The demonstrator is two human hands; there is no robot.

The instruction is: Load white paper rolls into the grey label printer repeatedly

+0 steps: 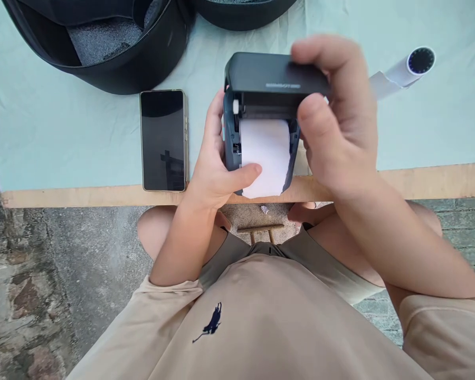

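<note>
A dark portable thermal printer [231, 145] is held up above the table's near edge with its lid [257, 71] raised. White paper [266, 150] lies in its open bay and runs toward me, its end torn unevenly. My left hand [217, 163] is wrapped round the printer's left side, the thumb pressing on the paper. With fingers on top and thumb underneath, my right hand [336, 116] pinches the right end of the lid. The printer's underside is hidden.
Left of the printer lies a black-screened phone [163, 140]. Two black zippered cases stand at the back, a large open one [154, 63] and another [245, 16] partly cut off. A white roll [404, 68] with a dark end lies to the right on the pale cloth [439, 121].
</note>
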